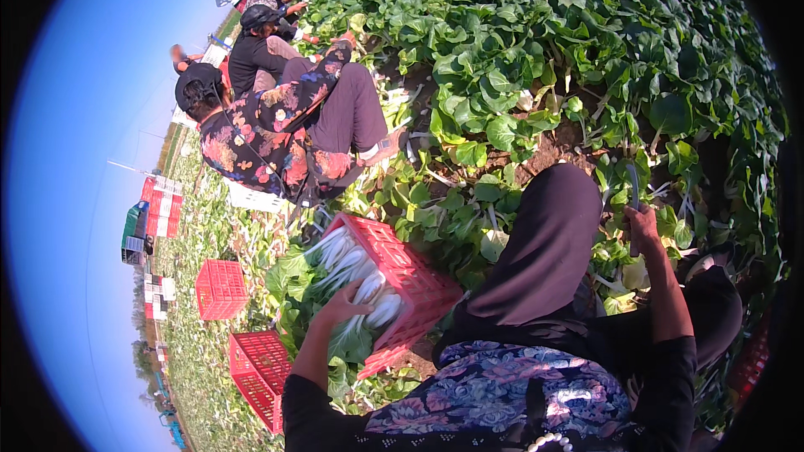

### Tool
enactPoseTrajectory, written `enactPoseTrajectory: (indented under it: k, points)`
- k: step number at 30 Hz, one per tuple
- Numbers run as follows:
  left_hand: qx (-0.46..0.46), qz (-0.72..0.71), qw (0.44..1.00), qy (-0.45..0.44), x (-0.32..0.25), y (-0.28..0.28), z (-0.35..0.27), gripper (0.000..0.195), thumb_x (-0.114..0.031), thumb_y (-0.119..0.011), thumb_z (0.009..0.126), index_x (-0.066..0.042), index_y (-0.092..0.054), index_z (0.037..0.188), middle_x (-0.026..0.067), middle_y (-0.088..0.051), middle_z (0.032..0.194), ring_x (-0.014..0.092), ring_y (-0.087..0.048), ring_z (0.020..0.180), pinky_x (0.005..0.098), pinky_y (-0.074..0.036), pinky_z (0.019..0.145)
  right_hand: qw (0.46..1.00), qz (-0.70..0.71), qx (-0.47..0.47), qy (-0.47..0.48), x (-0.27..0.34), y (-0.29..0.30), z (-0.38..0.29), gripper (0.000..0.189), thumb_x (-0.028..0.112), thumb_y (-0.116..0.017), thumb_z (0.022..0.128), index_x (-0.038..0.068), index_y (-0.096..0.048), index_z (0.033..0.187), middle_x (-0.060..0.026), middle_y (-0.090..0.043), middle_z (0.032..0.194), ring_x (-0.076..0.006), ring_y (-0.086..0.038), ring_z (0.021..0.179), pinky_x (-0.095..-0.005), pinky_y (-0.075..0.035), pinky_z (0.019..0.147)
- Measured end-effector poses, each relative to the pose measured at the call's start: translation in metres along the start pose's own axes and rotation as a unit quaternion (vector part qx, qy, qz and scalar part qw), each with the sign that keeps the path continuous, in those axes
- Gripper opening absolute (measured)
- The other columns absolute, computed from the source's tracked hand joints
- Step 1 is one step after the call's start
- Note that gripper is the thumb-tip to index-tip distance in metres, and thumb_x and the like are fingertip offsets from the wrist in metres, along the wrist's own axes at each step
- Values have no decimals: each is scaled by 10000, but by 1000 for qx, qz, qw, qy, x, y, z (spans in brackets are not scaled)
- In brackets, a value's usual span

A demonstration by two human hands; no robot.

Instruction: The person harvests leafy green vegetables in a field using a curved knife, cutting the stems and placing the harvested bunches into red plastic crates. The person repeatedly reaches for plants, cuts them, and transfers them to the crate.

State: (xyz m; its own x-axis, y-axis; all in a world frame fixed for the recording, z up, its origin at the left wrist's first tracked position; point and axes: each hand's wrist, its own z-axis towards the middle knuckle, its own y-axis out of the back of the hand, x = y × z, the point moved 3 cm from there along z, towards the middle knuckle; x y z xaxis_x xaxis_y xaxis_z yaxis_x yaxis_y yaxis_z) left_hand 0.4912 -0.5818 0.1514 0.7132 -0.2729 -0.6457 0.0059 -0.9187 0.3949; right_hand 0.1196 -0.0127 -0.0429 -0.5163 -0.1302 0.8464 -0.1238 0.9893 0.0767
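My left hand point(345, 304) rests at the white stalks of leafy greens point(352, 260) in a tilted red plastic crate point(408, 270); its fingers lie on the stalks, and whether they grip any is not plain. The bunches lie with white stems together, their green leaves hanging out at the crate's left side. In my right hand point(642, 226) is a knife point(633, 185), held by its handle, its narrow blade pointing away from me. Growing leafy greens point(502, 132) stand in front of my knees, and cut leaves lie around the crate.
An open red crate point(260, 370) and another red crate point(221, 289) stand at the left. A co-worker in a floral jacket point(270, 132) sits close by on a white crate point(251, 196), with other people beyond. Stacked crates point(164, 207) and a truck point(135, 232) are farther off.
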Motion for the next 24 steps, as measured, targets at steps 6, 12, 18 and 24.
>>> enactPoseTrajectory:
  k: [6, 12, 18, 24]
  points:
    - [-82, 277, 957, -25, -19, 38, 18, 268, -117, -667, 807, 5, -630, 1043, 156, -682, 982, 284, -659, 918, 402, -498, 820, 999, 33, -14, -18, -14, 11, 5, 213, 193, -604, 840, -2, -551, 907, -68, -547, 659, -161, -514, 423, -296, -384, 371]
    - [-271, 511, 814, -40, -18, 38, 45, 207, -96, -505, 802, -72, -653, 944, 192, -642, 891, 357, -626, 839, 465, -481, 756, 1000, 16, -17, -19, -27, 14, 7, 187, 208, -582, 856, 25, -548, 872, -53, -537, 625, -163, -531, 414, -287, -364, 355]
    - [-392, 498, 769, -85, -8, 35, 51, 158, -94, -522, 794, -69, -629, 907, 142, -640, 873, 344, -627, 828, 447, -485, 723, 1000, -7, -12, -25, -23, 16, -3, 181, 208, -595, 845, 40, -541, 808, -44, -547, 616, -138, -523, 452, -282, -384, 370]
    - [-494, 219, 823, -177, -25, 39, 34, 351, -169, -598, 842, -4, -585, 1152, 227, -616, 1087, 368, -595, 1026, 433, -459, 894, 999, -19, -21, -18, -20, 12, -9, 207, 230, -577, 857, 35, -551, 794, -44, -538, 587, -117, -448, 421, -258, -351, 350]
